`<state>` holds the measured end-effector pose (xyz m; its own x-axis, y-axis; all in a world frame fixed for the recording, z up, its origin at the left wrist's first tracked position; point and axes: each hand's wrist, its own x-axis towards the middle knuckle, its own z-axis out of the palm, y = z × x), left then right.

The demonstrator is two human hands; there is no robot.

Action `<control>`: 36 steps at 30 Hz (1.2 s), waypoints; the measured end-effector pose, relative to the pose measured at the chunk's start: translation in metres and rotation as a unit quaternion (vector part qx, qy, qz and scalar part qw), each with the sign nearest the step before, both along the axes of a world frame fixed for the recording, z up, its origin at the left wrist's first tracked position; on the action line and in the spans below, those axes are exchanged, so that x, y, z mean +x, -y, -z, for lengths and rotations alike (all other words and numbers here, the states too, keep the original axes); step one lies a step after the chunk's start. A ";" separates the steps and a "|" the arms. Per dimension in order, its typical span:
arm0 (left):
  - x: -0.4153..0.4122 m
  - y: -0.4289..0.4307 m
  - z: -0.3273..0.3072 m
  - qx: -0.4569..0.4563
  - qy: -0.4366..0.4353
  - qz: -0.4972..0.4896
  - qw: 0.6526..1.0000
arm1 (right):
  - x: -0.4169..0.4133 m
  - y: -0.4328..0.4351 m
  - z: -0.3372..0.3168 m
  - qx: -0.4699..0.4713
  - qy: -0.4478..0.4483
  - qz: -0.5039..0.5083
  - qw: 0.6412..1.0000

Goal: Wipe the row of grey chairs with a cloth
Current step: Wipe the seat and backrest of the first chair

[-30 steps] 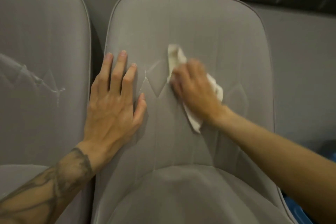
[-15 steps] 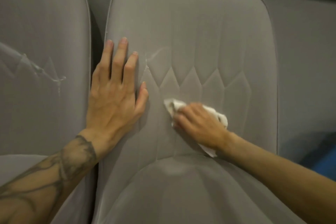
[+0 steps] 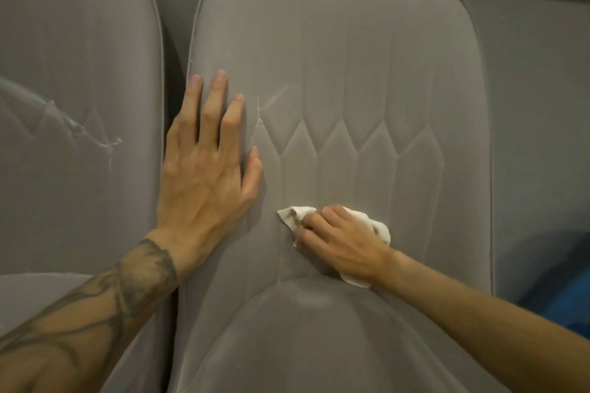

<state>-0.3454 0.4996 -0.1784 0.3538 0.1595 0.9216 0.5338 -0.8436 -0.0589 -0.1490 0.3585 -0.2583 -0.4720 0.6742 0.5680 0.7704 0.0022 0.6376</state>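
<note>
In the centre of the frame stands a grey upholstered chair with diamond-stitched backrest (image 3: 367, 73), a pale streak near its left seam. The right hand (image 3: 343, 244) presses a crumpled white cloth (image 3: 295, 215) low on that backrest, its grip closed around it. The left hand (image 3: 207, 166) lies flat, fingers spread, on the backrest's left edge, beside a second grey chair with whitish smears (image 3: 79, 73) at the frame's left.

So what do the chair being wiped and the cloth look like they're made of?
The chair looks upholstered in matte grey fabric, perhaps a velvety microfibre: stitched quilted seams, soft sheen, no gloss. The cloth under the right hand looks like thin white paper towel or light fabric: crumpled, limp edges. I cannot tell which.
</note>
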 end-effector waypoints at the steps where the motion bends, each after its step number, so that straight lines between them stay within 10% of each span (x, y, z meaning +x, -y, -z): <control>1: 0.000 0.000 0.000 -0.001 -0.001 0.000 1.000 | 0.004 -0.001 -0.010 -0.014 0.022 -0.006 1.000; 7: 0.001 -0.002 0.001 0.004 0.008 0.003 1.000 | 0.009 -0.030 -0.080 0.262 -0.185 0.055 0.945; 14: 0.000 -0.002 0.000 0.003 0.003 -0.005 1.000 | 0.005 0.003 -0.009 -0.005 0.010 0.004 1.000; 21: 0.002 -0.004 0.001 0.007 0.007 0.002 1.000 | 0.007 -0.069 -0.202 0.366 -0.206 0.085 0.904; 29: 0.003 -0.002 -0.001 0.003 -0.002 -0.004 1.000 | -0.014 -0.033 -0.096 0.148 -0.125 0.026 0.981; 36: 0.003 -0.003 0.000 0.003 0.003 0.007 1.000 | -0.012 -0.088 -0.233 0.366 -0.244 0.105 0.892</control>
<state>-0.3428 0.5028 -0.1789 0.3507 0.1496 0.9245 0.5225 -0.8505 -0.0606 -0.1614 0.4468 -0.0254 0.0448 0.0822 0.9956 0.8905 -0.4550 -0.0025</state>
